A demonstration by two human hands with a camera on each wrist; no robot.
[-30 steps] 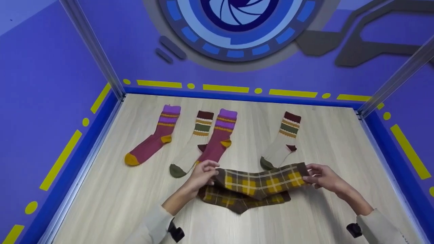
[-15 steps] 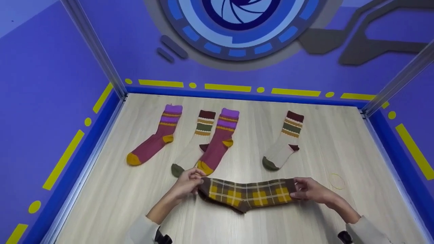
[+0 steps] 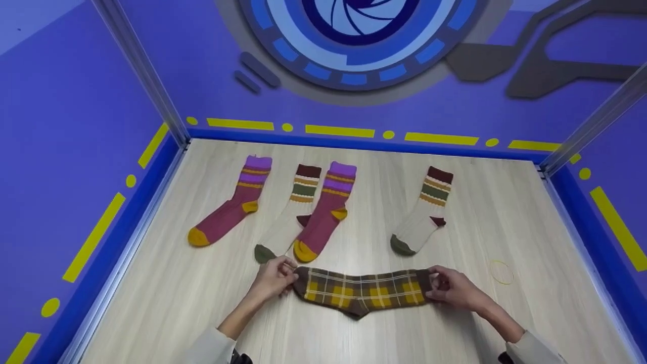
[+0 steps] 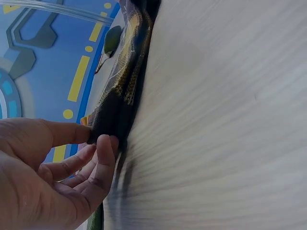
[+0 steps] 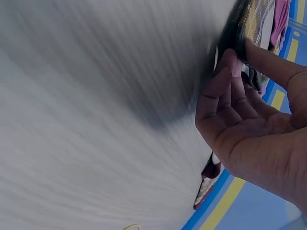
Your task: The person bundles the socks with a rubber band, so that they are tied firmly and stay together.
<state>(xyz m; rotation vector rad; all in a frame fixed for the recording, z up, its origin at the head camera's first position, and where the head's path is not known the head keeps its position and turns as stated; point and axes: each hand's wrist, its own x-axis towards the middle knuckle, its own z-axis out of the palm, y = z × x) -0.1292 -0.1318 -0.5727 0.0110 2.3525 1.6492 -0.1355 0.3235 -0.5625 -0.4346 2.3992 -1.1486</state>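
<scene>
A brown and yellow plaid sock (image 3: 364, 288) stretches sideways near the front of the table, its toe to the left and its cuff to the right. My left hand (image 3: 273, 278) pinches the dark toe (image 4: 109, 115) between finger and thumb. At the other end, my right hand (image 3: 452, 288) pinches the brown cuff (image 3: 423, 285). The second plaid sock lies beneath, almost wholly hidden; the left wrist view shows two layers of plaid fabric side by side.
Behind lie two maroon socks (image 3: 222, 222) with purple cuffs and two cream socks (image 3: 422, 222) with striped cuffs; one maroon sock (image 3: 323, 222) overlaps a cream sock (image 3: 283, 230). A thin yellow rubber band (image 3: 502, 272) is at the right. Blue walls (image 3: 354, 111) enclose the table.
Both hands have brought the upper plaid sock down and leftward onto the lower one, which is now covered. The rubber band, hidden before, shows at the right.
</scene>
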